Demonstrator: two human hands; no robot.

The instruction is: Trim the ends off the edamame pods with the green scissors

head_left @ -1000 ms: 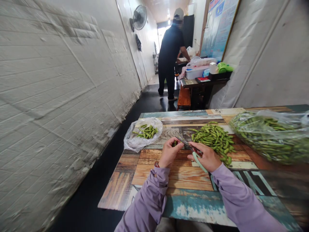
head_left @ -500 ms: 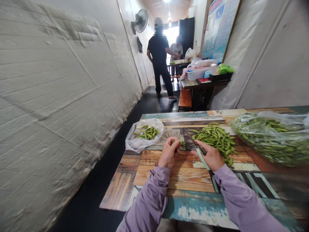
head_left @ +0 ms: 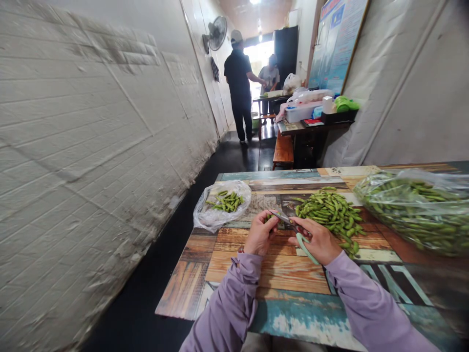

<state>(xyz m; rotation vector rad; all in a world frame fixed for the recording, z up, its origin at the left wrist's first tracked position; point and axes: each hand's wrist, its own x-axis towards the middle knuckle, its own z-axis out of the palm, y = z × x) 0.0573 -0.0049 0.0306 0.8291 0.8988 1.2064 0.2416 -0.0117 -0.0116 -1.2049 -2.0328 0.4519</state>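
My right hand (head_left: 318, 240) is closed around scissors (head_left: 302, 241) with pale green handles. Their blades point left, with the tips at the fingers of my left hand (head_left: 259, 234). That hand is pinched on a green soybean pod (head_left: 270, 218), mostly covered by the fingers and the blades. Just beyond my right hand lies a loose heap of green soybean pods (head_left: 331, 215) on the table (head_left: 271, 264). To the left, several pods (head_left: 227, 201) rest on an opened clear plastic bag (head_left: 205, 215).
A large clear bag (head_left: 421, 210) full of pods lies at the right. Behind, a second table (head_left: 293, 128) carries a plastic box and bags, with an orange bench (head_left: 283, 149) beside it. Two people stand farther back. A white wall (head_left: 91, 146) runs along the left.
The scissors have swung left, and their blades now reach my left hand's fingers. In the background, the person in dark clothes has shifted stance. The view has moved slightly.
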